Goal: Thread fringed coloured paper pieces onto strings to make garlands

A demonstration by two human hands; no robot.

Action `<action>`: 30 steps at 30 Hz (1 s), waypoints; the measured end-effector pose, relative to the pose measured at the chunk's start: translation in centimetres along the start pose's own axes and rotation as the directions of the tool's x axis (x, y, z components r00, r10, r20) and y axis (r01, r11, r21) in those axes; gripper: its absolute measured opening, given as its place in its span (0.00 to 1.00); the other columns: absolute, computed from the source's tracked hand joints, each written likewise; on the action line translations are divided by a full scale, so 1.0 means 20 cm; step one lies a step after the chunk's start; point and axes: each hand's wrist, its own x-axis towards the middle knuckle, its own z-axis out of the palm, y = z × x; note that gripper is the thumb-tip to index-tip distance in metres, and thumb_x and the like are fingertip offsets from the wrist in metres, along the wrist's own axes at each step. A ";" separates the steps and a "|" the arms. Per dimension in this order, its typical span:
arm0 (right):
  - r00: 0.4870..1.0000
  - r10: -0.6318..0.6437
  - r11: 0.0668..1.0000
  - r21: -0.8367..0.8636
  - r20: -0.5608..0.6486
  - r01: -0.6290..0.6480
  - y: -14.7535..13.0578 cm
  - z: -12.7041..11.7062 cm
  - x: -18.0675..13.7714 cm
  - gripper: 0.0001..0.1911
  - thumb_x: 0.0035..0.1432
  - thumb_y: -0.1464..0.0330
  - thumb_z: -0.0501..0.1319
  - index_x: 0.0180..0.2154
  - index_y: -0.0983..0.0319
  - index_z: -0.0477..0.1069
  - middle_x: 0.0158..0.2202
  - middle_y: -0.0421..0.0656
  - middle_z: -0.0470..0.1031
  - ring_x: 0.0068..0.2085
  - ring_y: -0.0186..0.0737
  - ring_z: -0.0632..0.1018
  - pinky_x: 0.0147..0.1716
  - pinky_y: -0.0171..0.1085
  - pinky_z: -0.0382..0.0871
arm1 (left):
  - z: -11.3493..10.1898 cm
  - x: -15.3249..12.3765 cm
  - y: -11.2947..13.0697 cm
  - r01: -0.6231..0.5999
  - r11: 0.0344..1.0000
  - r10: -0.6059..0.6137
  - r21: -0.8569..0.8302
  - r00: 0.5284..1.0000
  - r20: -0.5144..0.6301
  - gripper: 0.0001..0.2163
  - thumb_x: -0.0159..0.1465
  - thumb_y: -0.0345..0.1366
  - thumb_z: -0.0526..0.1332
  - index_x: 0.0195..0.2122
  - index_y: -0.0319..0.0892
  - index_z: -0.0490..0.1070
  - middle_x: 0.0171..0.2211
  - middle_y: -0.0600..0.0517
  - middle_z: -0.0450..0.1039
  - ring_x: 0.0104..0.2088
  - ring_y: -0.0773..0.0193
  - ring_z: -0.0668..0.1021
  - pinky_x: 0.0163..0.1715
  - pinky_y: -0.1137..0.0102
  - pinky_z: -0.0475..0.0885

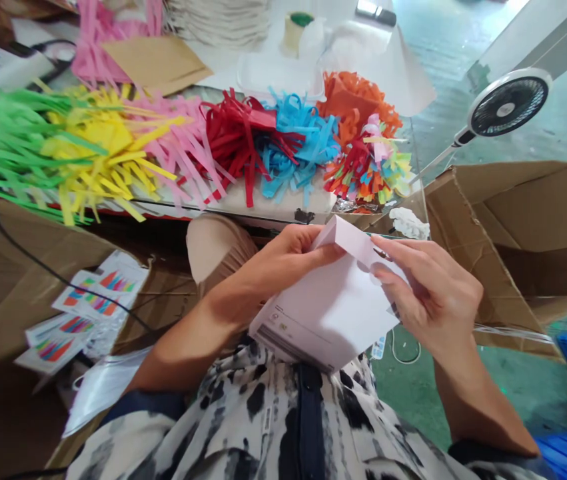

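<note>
A white paper packet (328, 307) with small print along its lower edge is held tilted in front of my shirt. A flap (350, 240) stands up along its top edge. My left hand (303, 250) grips the upper left corner, thumb across the paper beside the flap. On the other side my right hand (423, 287) pinches the flap's right end between thumb and fingers. Beyond the hands, bunches of cut paper strips line the table edge: green (8, 140), yellow (108, 147), pink (178, 140), red (248, 133), blue (298, 143) and orange (356, 100).
A mixed-colour tassel bunch (370, 163) lies at the table corner. Right of it stand an open cardboard box (473, 247) and a fan (508, 107). At lower left, a box holds printed cards (83, 293), with a black cable (63, 273) across it. Brown envelopes (158, 63) lie behind.
</note>
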 end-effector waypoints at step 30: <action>0.729 0.622 0.575 0.467 0.284 -0.672 -0.01 0.02 -0.11 0.13 0.61 0.58 0.72 0.32 0.60 0.79 0.22 0.36 0.71 0.21 0.30 0.66 0.17 0.31 0.56 | -0.09 -0.05 -0.05 0.026 0.999 -0.026 -0.019 1.000 -0.014 0.20 0.67 0.50 0.69 0.49 0.39 0.84 0.38 0.44 0.85 0.33 0.62 0.83 0.30 0.74 0.72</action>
